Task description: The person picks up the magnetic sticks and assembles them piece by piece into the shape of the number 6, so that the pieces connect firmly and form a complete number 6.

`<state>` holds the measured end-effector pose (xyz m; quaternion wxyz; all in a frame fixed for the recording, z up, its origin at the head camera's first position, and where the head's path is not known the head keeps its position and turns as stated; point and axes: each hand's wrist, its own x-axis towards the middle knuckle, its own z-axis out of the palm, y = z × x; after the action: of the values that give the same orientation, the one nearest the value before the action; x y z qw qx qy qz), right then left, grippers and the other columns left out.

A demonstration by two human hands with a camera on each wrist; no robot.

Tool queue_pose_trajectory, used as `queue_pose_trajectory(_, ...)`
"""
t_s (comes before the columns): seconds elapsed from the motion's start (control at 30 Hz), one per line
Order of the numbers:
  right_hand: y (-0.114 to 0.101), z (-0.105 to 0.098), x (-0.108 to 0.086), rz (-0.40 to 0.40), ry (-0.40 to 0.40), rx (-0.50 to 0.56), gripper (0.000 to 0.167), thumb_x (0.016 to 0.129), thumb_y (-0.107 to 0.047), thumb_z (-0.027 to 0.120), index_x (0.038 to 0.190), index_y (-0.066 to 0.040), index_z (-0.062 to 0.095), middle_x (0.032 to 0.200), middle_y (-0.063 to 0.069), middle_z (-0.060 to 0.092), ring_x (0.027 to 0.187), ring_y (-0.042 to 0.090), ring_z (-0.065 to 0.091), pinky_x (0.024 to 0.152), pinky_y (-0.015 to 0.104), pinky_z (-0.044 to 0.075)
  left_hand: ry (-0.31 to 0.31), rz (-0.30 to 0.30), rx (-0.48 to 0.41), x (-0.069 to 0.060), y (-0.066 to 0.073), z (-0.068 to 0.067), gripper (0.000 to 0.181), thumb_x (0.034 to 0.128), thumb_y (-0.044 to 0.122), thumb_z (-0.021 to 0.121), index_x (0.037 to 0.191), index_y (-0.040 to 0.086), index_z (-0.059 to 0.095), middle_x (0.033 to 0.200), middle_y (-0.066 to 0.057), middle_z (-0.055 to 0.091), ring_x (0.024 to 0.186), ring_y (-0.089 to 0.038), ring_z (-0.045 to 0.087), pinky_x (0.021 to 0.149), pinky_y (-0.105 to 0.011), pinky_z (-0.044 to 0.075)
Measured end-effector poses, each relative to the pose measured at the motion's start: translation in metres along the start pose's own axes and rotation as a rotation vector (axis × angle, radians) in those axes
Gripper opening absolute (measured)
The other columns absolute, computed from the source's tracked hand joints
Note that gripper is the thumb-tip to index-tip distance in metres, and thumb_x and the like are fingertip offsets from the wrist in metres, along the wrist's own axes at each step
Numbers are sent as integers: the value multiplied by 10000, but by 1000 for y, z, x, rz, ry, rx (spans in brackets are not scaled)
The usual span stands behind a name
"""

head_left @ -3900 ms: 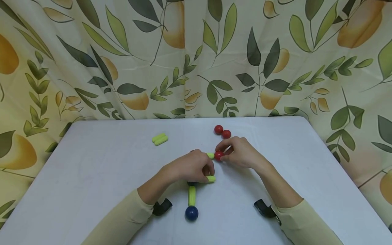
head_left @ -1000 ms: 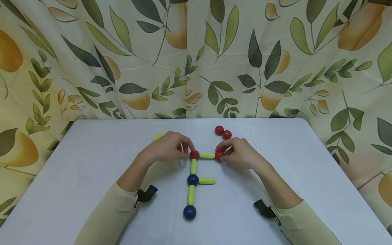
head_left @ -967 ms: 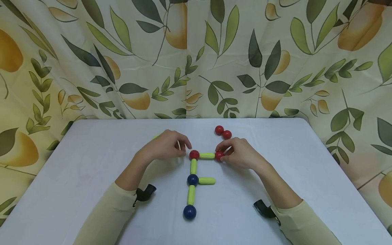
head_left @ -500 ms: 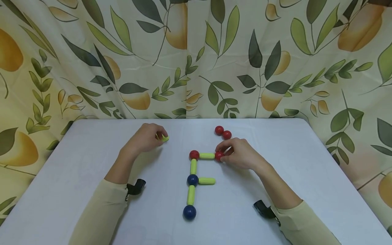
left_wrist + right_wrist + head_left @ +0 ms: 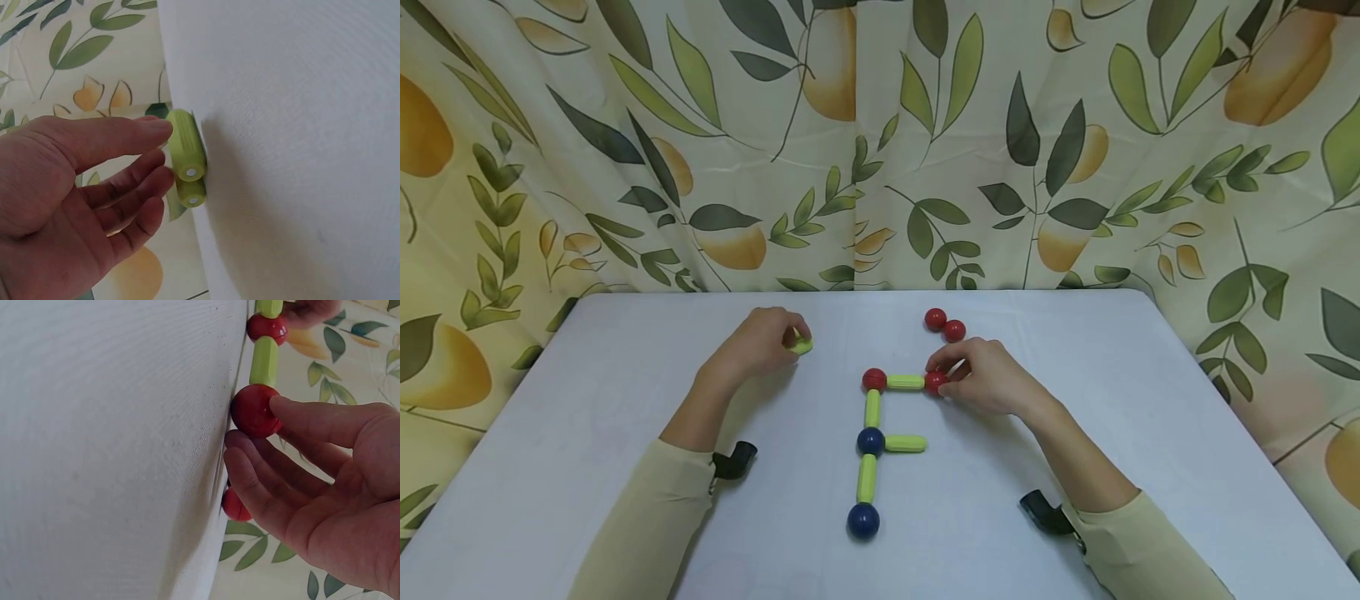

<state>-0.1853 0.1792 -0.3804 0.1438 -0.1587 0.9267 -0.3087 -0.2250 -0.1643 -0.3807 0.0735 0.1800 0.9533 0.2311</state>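
My left hand (image 5: 766,340) is at the far left of the table, with thumb and fingertips pinching a yellow-green magnetic rod (image 5: 186,147). A second green rod (image 5: 191,192) lies alongside it. With its thumb and fingers, my right hand (image 5: 988,375) holds a red ball (image 5: 255,411) at the right end of a joined figure. From that ball a green rod (image 5: 906,382) runs left to another red ball (image 5: 874,380). Below it come a green rod (image 5: 872,409), a blue ball (image 5: 870,442), a further green rod (image 5: 867,478) and a larger-looking blue ball (image 5: 863,522). A side rod (image 5: 906,443) points right from the middle blue ball.
Two loose red balls, one at the back (image 5: 936,319) and one nearer (image 5: 954,331), touch beyond my right hand. The white-covered table (image 5: 1000,533) ends at a patterned curtain (image 5: 895,167). Black wrist-camera mounts stick out from both sleeves.
My left hand has left the corner red ball and moved left and away to the loose green rods, where it now pinches one. The right hand has stayed on its red ball.
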Motion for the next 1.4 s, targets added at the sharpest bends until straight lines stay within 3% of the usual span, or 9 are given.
queue_pose_trajectory(0.33,-1,0,-1,4,-1,9,255,883,-99,810,1134,-127,779,1040,63,738,885,214,656,775,315,570,-17,-49,12,0,1,5,302,840,-56,710,1125,44,728,919,-111,677,867,-256,584,823,-386,499)
queue_pose_trajectory(0.6,-2,1,-1,7,1,5,254,879,-100,814,1129,-129,780,1041,62,737,887,216,654,775,315,567,-46,-9,39,-1,1,7,270,823,-75,705,1046,77,692,830,-85,655,815,-236,583,783,-373,490)
queue_pose_trajectory(1.13,-1,0,-1,6,2,2,250,880,-101,812,1125,-134,781,1037,56,739,888,213,655,771,307,559,-145,-13,-16,-6,9,1,296,864,-28,721,1128,105,719,952,-100,697,853,-235,617,763,-340,535)
queue_pose_trajectory(1.4,-2,0,-1,3,3,-1,257,881,-105,815,1135,-126,779,1044,62,739,898,216,654,786,322,569,-193,32,-28,-9,26,-4,291,870,-8,746,1128,126,739,943,-73,694,858,-218,618,756,-319,528)
